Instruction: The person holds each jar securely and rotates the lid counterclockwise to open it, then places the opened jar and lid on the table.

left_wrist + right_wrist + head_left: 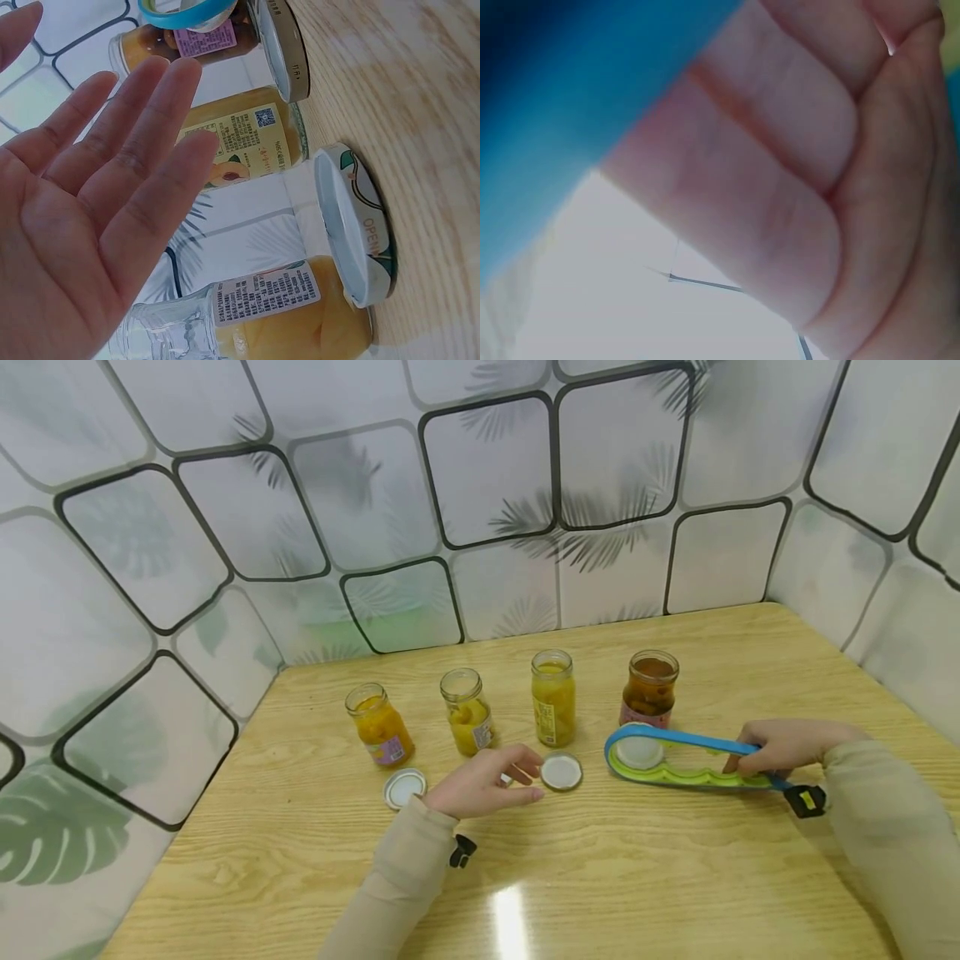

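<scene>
My right hand (787, 745) grips the handle end of a blue-and-green jar opener (686, 739). A white lid (639, 752) lies inside the opener's rounded loop, in front of a jar of dark brown fruit (651, 689). My left hand (486, 782) holds nothing; its fingers are extended over the table, and the left wrist view shows the bare palm. Beside its fingertips lies an upturned lid (561, 772). Another lid (507, 779) is mostly hidden behind that hand. Close up in the right wrist view, curled fingers (742, 165) wrap the blue band.
Three more lidless glass jars stand along the table: orange fruit (380, 727), pale yellow fruit (468, 714) and yellow fruit (554, 697). A loose lid (405, 788) lies in front of the leftmost jar. Patterned wall panels (487, 468) rise behind the wooden table (637, 877).
</scene>
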Available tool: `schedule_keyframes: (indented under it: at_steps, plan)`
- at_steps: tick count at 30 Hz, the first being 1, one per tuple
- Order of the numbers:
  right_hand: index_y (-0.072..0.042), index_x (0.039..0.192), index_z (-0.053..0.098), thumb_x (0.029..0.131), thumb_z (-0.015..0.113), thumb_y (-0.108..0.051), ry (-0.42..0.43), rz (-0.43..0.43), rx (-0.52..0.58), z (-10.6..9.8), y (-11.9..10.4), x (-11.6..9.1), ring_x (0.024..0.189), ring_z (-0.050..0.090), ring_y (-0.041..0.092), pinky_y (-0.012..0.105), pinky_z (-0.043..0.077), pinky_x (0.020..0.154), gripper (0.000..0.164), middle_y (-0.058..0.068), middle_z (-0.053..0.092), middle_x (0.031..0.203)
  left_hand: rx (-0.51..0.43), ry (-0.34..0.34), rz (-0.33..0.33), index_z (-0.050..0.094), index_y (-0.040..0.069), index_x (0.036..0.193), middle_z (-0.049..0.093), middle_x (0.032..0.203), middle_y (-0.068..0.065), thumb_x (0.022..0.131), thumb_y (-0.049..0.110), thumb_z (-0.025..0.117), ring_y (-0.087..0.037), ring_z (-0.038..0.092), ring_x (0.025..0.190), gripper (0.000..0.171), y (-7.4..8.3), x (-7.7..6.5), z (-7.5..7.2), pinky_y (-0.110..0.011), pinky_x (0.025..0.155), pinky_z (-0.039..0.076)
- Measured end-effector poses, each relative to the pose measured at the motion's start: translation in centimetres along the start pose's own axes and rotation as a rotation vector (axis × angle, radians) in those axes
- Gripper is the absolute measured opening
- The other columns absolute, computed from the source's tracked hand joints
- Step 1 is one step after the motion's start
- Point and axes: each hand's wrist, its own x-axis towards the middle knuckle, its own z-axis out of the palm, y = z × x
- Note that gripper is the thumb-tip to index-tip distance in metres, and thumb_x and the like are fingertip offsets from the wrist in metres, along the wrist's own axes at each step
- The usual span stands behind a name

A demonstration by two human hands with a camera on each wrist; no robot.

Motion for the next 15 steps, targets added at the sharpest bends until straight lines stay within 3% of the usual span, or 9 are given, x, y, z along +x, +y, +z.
schedule_keyframes:
  at_steps: [15]
  plan:
    - [0.002,0.097,0.064,0.076,0.053,-0.006,-0.007,-0.006,0.018,0.43,-0.56,-0.01,0.048,0.044,0.007,0.019,0.037,0.044,0.025,0.002,0.054,0.064,0.005,0.001,0.006,0.051,0.003,0.114,0.056,0.109,-0.011,0.087,0.024,0.057,-0.016,0.056,0.095,0.035,0.02,-0.03,0.04,-0.033,0.079,0.047]
